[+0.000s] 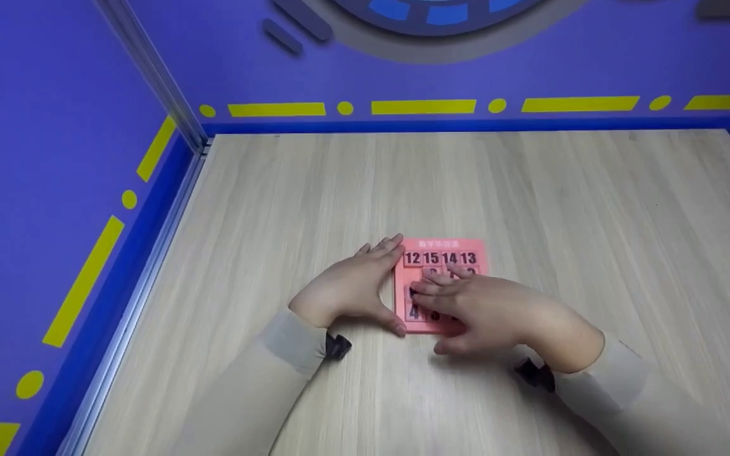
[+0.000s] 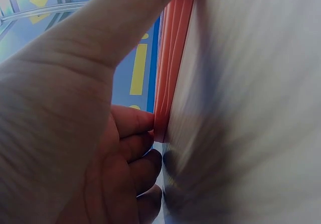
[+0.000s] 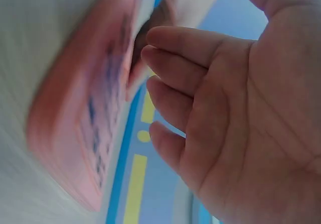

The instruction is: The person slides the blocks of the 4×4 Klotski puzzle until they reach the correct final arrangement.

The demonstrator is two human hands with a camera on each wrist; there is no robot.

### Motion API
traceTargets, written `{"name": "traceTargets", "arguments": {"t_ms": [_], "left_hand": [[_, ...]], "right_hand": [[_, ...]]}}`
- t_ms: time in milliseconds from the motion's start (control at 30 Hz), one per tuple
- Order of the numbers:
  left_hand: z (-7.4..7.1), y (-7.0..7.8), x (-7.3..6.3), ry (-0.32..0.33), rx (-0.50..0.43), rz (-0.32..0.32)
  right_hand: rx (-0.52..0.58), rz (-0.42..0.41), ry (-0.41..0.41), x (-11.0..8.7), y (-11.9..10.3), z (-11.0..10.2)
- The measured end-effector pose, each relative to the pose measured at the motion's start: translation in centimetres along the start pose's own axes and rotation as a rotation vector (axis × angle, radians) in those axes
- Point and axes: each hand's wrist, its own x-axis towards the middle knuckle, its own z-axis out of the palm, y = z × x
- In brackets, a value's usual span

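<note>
A pink number sliding puzzle [image 1: 444, 244] lies flat on the table, its top row reading 12, 15, 14, 13. A bare cell shows at the left, below the 12 tile [image 1: 412, 258]. My left hand [image 1: 355, 285] spans the puzzle's left side, thumb at the near corner and fingertips at the far one. In the left wrist view, these fingertips [image 2: 145, 121] meet the red side edge [image 2: 173, 58]. Over the lower tiles is my right hand [image 1: 492, 310], its fingers extended toward the left column and hiding several numbers. The 4 tile [image 1: 414, 311] shows beside its fingers.
The wood-grain table [image 1: 314, 183] spreads around the puzzle. Blue-purple panels with yellow marks [image 1: 422, 107] stand behind it and on the left, joined by a metal post [image 1: 156, 69]. Black wrist-worn pieces [image 1: 535, 373] sit at both cuffs.
</note>
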Motion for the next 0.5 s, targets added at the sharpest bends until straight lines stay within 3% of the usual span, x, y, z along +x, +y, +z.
{"name": "traceTargets", "arguments": {"t_ms": [500], "left_hand": [[-0.2,0.1,0.1,-0.010,0.017,0.002]], "right_hand": [[-0.010,0.059,0.023,1.3,2.1,0.8]]}}
